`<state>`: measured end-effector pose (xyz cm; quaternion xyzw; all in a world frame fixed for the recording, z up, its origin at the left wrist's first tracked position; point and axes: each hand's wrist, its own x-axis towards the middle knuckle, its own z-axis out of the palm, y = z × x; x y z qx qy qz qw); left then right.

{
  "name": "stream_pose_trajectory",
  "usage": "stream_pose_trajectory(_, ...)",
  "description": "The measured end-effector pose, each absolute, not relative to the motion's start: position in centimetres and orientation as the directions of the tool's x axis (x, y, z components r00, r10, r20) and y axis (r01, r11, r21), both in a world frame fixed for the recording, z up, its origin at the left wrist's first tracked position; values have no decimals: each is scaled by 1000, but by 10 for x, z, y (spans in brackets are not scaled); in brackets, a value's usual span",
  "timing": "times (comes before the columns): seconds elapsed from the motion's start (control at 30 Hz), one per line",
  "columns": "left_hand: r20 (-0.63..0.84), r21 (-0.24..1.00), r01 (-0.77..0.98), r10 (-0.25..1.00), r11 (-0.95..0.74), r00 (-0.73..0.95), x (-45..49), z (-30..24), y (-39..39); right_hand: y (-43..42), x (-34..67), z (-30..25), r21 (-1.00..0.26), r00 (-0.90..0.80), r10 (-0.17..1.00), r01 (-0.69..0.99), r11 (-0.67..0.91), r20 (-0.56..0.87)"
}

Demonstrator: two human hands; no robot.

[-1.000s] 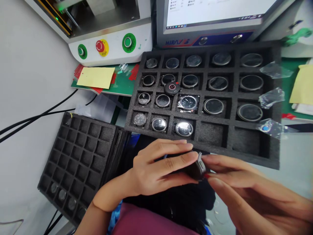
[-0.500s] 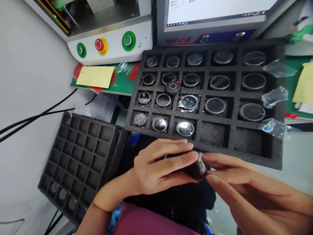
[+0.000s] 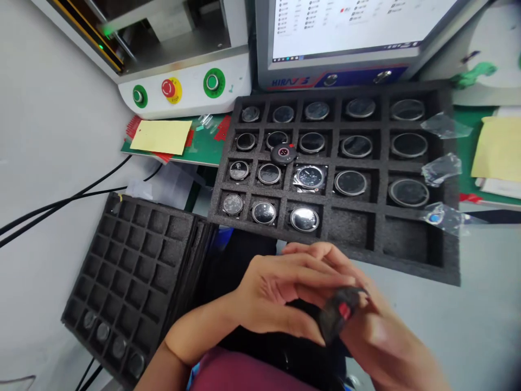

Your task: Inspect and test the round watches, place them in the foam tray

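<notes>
Both hands meet in front of the large foam tray (image 3: 419, 269), around a dark watch case (image 3: 336, 317) that is blurred by motion and carries a small red patch. My left hand (image 3: 272, 293) has its thumb and fingers at the case's left side. My right hand (image 3: 386, 336) grips it from the right, with its thumb near the red patch; some of its fingers pass behind the left hand. Round watch faces, such as a bright reflective one (image 3: 304, 219), sit in the tray's compartments. A loose black sensor back (image 3: 284, 154) with a red tab lies face up across the dividers.
A second foam tray (image 3: 157, 269), on a stack at lower left, holds several round pieces in its nearest row. Clear plastic films (image 3: 442, 169) lie on the big tray's right edge. Behind stand a monitor (image 3: 345, 32) and a machine panel with a red stop button (image 3: 168, 88). Black cables (image 3: 81, 193) cross at left.
The watch case has been turned and brought lower, so its red patch now shows. My right hand has moved in closer, partly behind the left. The monitor now displays more lines.
</notes>
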<state>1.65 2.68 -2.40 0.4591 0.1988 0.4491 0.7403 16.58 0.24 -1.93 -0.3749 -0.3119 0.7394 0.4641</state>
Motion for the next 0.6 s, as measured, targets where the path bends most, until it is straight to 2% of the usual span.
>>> stream_pose_trajectory(0.07, -101, 696, -520, 784, 495, 612, 19, -18, 25, -3, 168, -20, -882, -74, 972, -410, -233, -222)
stream_pose_trajectory(0.1, -182, 611, -518, 743, 599, 645, 20, -15, 24, -5, 170, -19, -930, 71, 986, -347, -118, -151)
stream_pose_trajectory(0.17, -271, 513, -520, 704, 683, 657, 20, -11, 23, -7, 172, -16, -975, 266, 961, -180, 126, 75)
stream_pose_trajectory(0.23, -320, 495, -529, 710, 690, 627, 21, -10, 21, -9, 174, -14, -964, 227, 949, -98, 247, 220)
stream_pose_trajectory(0.33, -376, 507, -524, 723, 684, 580, 24, -11, 19, -9, 177, -15, -963, 85, 964, -75, 259, 253)
stream_pose_trajectory(0.43, -409, 541, -495, 727, 680, 552, 29, -11, 17, -11, 179, -22, -941, 37, 941, 34, 336, 337)
stream_pose_trajectory(0.6, -347, 613, -504, 780, 609, 521, 35, -9, 16, -7, 179, -21, -895, -48, 910, 166, 413, 411)
